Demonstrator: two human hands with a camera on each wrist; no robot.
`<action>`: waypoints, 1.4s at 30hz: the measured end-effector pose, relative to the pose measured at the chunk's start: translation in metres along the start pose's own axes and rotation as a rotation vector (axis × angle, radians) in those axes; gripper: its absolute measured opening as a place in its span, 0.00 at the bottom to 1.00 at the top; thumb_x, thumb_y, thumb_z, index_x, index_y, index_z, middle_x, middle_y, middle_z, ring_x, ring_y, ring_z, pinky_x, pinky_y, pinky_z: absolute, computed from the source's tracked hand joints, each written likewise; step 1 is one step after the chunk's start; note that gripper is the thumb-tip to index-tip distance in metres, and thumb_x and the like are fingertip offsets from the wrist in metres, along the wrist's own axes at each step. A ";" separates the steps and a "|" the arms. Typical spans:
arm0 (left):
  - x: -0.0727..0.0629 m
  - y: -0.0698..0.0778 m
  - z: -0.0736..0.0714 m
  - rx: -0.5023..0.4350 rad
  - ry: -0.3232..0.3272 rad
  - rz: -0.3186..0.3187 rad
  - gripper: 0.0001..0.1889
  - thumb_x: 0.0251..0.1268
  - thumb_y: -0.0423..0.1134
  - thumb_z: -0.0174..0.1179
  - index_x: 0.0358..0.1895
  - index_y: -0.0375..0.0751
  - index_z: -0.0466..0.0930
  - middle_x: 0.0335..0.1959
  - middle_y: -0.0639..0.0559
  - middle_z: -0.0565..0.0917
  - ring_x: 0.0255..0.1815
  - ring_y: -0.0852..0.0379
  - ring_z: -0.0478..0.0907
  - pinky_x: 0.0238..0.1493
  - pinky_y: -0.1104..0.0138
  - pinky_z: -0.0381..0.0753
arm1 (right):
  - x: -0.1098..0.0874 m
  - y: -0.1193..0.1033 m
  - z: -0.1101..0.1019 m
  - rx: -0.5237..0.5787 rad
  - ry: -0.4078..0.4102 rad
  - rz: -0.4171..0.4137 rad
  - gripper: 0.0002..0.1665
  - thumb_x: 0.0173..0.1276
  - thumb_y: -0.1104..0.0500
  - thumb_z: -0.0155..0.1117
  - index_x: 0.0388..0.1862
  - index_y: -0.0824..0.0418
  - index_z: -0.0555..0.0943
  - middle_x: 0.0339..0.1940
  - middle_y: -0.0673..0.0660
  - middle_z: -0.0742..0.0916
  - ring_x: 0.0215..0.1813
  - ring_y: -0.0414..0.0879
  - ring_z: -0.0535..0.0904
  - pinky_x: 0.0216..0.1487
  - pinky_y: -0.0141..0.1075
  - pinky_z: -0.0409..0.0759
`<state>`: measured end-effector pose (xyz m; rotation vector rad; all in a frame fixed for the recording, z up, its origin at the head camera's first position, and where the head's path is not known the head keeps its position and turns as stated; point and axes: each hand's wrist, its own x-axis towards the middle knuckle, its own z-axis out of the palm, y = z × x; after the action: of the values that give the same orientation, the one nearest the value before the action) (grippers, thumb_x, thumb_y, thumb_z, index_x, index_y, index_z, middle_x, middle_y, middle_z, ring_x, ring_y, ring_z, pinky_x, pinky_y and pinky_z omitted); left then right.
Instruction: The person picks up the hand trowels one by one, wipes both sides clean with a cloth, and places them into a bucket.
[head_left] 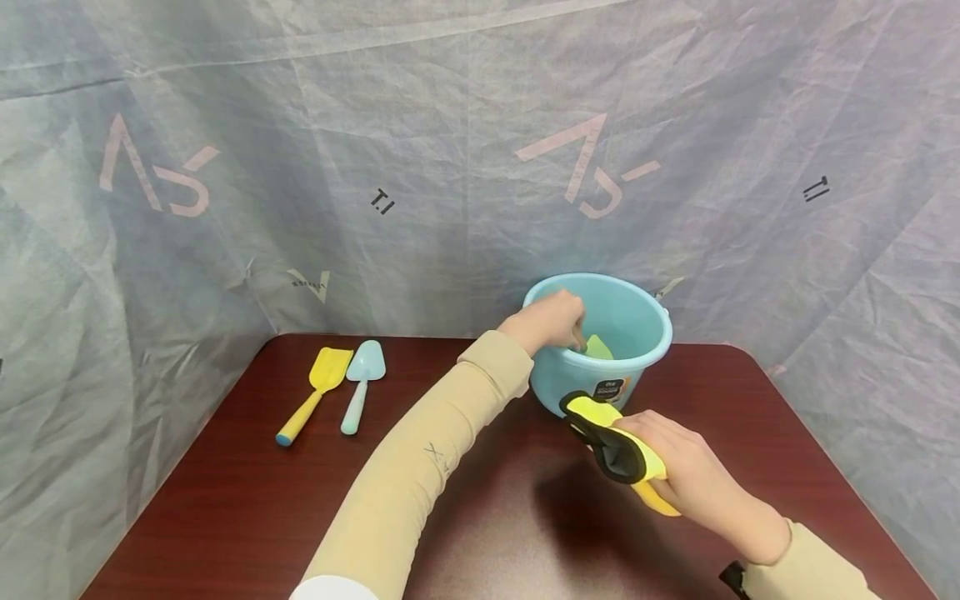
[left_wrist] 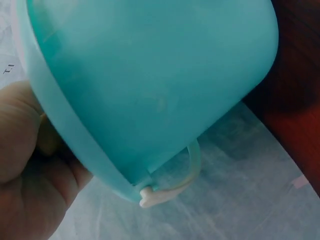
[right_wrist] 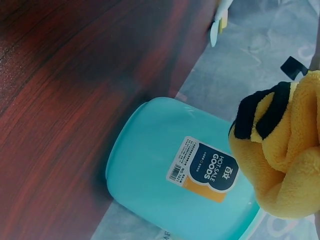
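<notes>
A light blue bucket (head_left: 577,379) stands near the back of the table. My left hand (head_left: 555,317) reaches over its rim, thumb and fingers curled round a yellowish-brown piece (left_wrist: 48,135) that looks like a handle; most of it is hidden. Just below those fingers a light green piece (head_left: 597,347) shows inside the bucket; I cannot tell whether the two are joined. In front of the bucket, my right hand (head_left: 678,458) grips a bunched yellow cloth (right_wrist: 280,150) with black edging, held above the table.
To the left on the table (head_left: 225,517) lie a yellow toy shovel (head_left: 324,379) and a light blue toy trowel (head_left: 363,375), side by side. A grey fabric sheet (head_left: 450,167) hangs behind. The bucket has a pale handle (left_wrist: 170,192) on its side.
</notes>
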<state>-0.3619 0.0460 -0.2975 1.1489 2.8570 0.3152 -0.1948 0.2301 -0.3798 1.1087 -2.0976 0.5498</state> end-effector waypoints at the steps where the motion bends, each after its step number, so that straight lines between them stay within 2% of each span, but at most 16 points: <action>1: 0.001 0.000 0.001 -0.004 -0.006 -0.002 0.07 0.53 0.40 0.69 0.27 0.42 0.82 0.24 0.55 0.82 0.24 0.62 0.75 0.28 0.73 0.73 | 0.000 0.000 0.000 -0.001 -0.003 0.004 0.19 0.70 0.46 0.47 0.44 0.53 0.81 0.39 0.43 0.82 0.39 0.36 0.76 0.43 0.27 0.74; 5: 0.002 0.000 0.002 -0.030 -0.038 -0.015 0.06 0.53 0.39 0.68 0.27 0.42 0.82 0.24 0.54 0.82 0.23 0.62 0.75 0.28 0.72 0.74 | 0.002 -0.001 -0.002 -0.001 -0.009 0.011 0.19 0.70 0.45 0.47 0.44 0.53 0.81 0.39 0.42 0.82 0.39 0.36 0.76 0.42 0.27 0.74; 12: 0.007 -0.002 0.005 -0.059 -0.128 -0.090 0.10 0.55 0.41 0.67 0.21 0.44 0.77 0.16 0.55 0.69 0.19 0.60 0.61 0.22 0.71 0.65 | 0.005 -0.003 -0.002 0.015 -0.001 0.018 0.18 0.70 0.45 0.48 0.44 0.53 0.81 0.39 0.42 0.82 0.39 0.35 0.75 0.43 0.26 0.73; 14: 0.009 -0.002 0.006 -0.062 -0.140 -0.105 0.12 0.55 0.42 0.67 0.20 0.46 0.76 0.16 0.56 0.68 0.20 0.61 0.61 0.22 0.70 0.65 | 0.006 -0.003 -0.002 0.018 -0.003 0.023 0.19 0.70 0.45 0.48 0.45 0.53 0.81 0.39 0.42 0.82 0.39 0.35 0.75 0.43 0.26 0.73; 17: 0.010 -0.002 0.008 -0.067 -0.149 -0.116 0.12 0.56 0.43 0.66 0.20 0.46 0.77 0.16 0.55 0.69 0.21 0.60 0.61 0.22 0.70 0.65 | 0.006 -0.003 -0.002 0.024 -0.004 0.028 0.19 0.70 0.45 0.48 0.45 0.52 0.81 0.39 0.42 0.82 0.40 0.35 0.76 0.43 0.25 0.73; 23: 0.008 -0.003 0.009 -0.084 -0.144 -0.103 0.04 0.57 0.39 0.66 0.28 0.45 0.83 0.23 0.55 0.81 0.24 0.59 0.69 0.25 0.70 0.70 | 0.008 -0.004 -0.002 0.041 0.013 0.023 0.18 0.70 0.46 0.48 0.44 0.53 0.81 0.39 0.43 0.82 0.40 0.35 0.76 0.44 0.25 0.73; 27: 0.009 -0.003 0.009 -0.077 -0.159 -0.103 0.09 0.58 0.36 0.63 0.21 0.45 0.79 0.14 0.56 0.70 0.19 0.60 0.60 0.22 0.71 0.64 | 0.007 -0.005 -0.001 0.051 0.012 0.022 0.18 0.70 0.45 0.49 0.45 0.53 0.81 0.40 0.43 0.82 0.40 0.35 0.76 0.44 0.25 0.73; 30: 0.008 -0.004 0.008 -0.067 -0.164 -0.107 0.11 0.59 0.36 0.63 0.20 0.45 0.75 0.13 0.55 0.64 0.19 0.60 0.55 0.22 0.71 0.62 | 0.006 -0.006 0.000 0.056 0.008 0.021 0.18 0.70 0.45 0.50 0.45 0.53 0.81 0.40 0.43 0.82 0.40 0.35 0.76 0.44 0.25 0.74; 33: 0.005 -0.003 0.005 -0.053 -0.150 -0.105 0.06 0.58 0.38 0.65 0.27 0.45 0.79 0.19 0.56 0.73 0.22 0.61 0.65 0.26 0.71 0.68 | 0.006 -0.005 0.000 0.054 0.010 0.022 0.18 0.70 0.44 0.50 0.45 0.52 0.81 0.39 0.42 0.82 0.40 0.35 0.76 0.44 0.25 0.73; 36: 0.001 -0.003 0.002 -0.036 -0.125 -0.096 0.06 0.57 0.39 0.66 0.33 0.44 0.80 0.29 0.54 0.80 0.29 0.60 0.74 0.31 0.69 0.73 | 0.007 -0.005 -0.001 0.050 0.012 0.020 0.18 0.70 0.45 0.50 0.45 0.53 0.81 0.39 0.43 0.82 0.40 0.35 0.76 0.44 0.26 0.73; 42: -0.009 0.000 -0.011 0.034 -0.091 -0.051 0.06 0.60 0.38 0.63 0.38 0.42 0.81 0.35 0.53 0.81 0.33 0.59 0.74 0.36 0.68 0.73 | 0.007 -0.003 -0.002 0.052 0.016 0.014 0.17 0.70 0.46 0.49 0.44 0.53 0.81 0.39 0.43 0.83 0.40 0.35 0.76 0.44 0.25 0.73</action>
<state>-0.3569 0.0378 -0.2875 1.0644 2.8174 0.2080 -0.1942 0.2253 -0.3731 1.1155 -2.0895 0.6219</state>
